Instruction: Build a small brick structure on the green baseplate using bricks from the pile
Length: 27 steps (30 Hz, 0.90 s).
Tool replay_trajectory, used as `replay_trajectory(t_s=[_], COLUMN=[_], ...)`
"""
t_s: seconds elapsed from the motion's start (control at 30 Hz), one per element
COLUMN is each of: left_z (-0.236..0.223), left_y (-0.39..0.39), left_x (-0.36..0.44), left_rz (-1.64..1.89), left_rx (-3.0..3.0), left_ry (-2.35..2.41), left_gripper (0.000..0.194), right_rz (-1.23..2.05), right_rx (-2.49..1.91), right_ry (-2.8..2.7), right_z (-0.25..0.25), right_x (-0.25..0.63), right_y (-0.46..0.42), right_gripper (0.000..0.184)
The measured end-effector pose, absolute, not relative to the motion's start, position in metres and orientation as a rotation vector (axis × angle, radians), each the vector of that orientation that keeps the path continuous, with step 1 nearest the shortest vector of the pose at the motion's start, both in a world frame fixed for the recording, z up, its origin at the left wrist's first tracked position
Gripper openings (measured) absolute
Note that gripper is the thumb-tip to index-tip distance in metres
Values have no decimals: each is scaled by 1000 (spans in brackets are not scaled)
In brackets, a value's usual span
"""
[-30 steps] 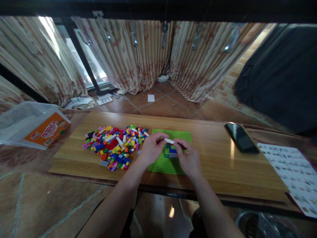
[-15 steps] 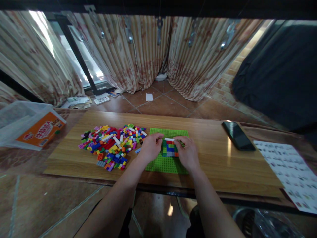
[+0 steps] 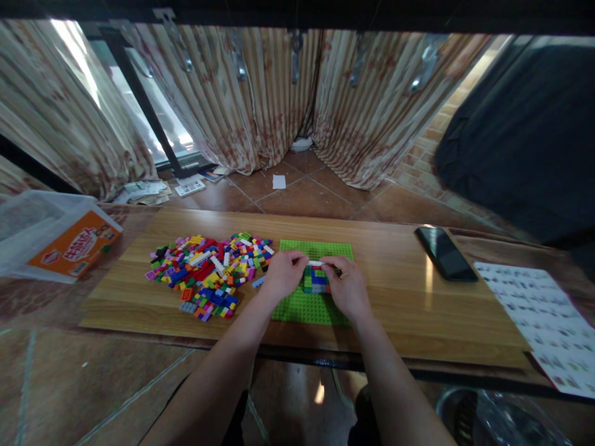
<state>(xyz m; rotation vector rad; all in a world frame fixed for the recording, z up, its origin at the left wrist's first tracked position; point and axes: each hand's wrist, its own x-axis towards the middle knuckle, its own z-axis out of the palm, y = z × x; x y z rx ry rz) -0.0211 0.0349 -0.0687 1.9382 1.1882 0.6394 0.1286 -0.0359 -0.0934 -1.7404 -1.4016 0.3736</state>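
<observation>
A white building brick [image 3: 315,263], long and narrow, is pinched between my two hands at its ends. My left hand [image 3: 287,271] has thumb and forefinger closed at its left end. At the right end, my right hand [image 3: 346,285] closes its fingertips on it. Just below the white brick is a small built block of coloured bricks [image 3: 317,282], blue, green, grey and orange, partly covered by my right hand. That block stands on a green baseplate [image 3: 304,311]. Whether the white brick touches the block is hard to tell.
Left of the baseplate spreads a pile of loose coloured bricks [image 3: 216,266]. A clear plastic box [image 3: 60,232] with an orange label stands at the far left. To the right lie a black phone [image 3: 446,254] and a printed sheet [image 3: 534,316] on the wooden board [image 3: 395,310].
My right hand has shifted slightly left, its fingers nearer the left hand. The white brick now sits a little lower and nearer the block; both hands still hold it.
</observation>
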Motion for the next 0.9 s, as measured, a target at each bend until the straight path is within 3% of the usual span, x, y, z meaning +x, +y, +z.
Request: replay_trajectory(t_s=[0.9], left_z=[-67], left_y=[37], left_x=[-18], left_rz=[597], left_rx=[1942], left_ry=[1226], left_gripper=[21], right_rz=[431], right_rx=[-1787], right_ry=[-1251], right_z=[-89], right_x=[124], right_y=[-35], right_gripper=[24])
